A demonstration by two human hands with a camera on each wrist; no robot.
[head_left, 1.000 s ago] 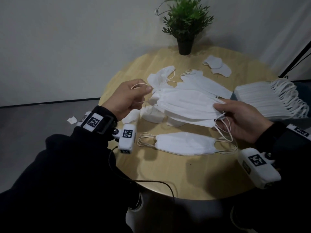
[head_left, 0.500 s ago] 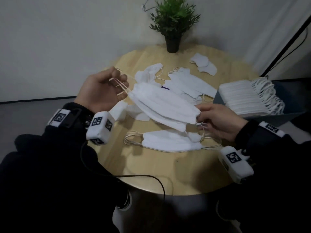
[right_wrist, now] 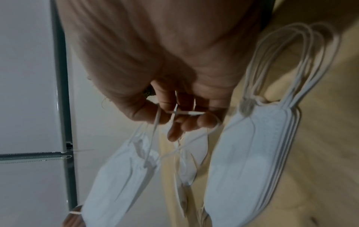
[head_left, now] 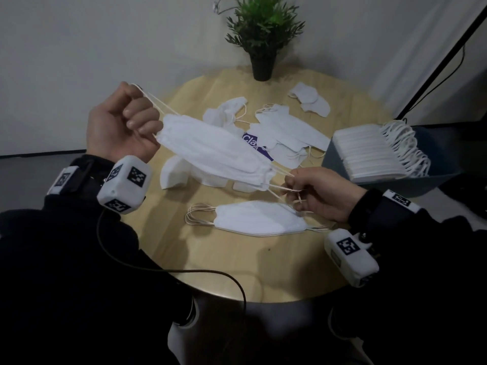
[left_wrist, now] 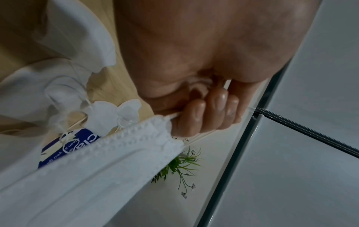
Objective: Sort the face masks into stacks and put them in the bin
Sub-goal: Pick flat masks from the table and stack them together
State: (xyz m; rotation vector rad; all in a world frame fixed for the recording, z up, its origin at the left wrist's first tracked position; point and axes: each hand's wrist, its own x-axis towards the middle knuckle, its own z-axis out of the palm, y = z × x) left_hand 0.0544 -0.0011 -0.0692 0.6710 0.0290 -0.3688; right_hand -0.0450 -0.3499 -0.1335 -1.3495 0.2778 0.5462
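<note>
Left hand [head_left: 123, 127], raised over the table's left edge, has fingers curled tight round the ear loops at one end of a white mask [head_left: 213, 151]. Right hand [head_left: 320, 196], lower and near the front stack, pinches the loops at the other end between thumb and fingers. The mask hangs stretched between them, tilted down to the right, above the round wooden table [head_left: 237, 259]. A small stack of masks [head_left: 258, 218] lies flat below it. Loose masks [head_left: 287, 130] sit further back. The grey bin [head_left: 411, 180] at right holds a row of masks. Potted plant [head_left: 263, 35] at the far edge.
</note>
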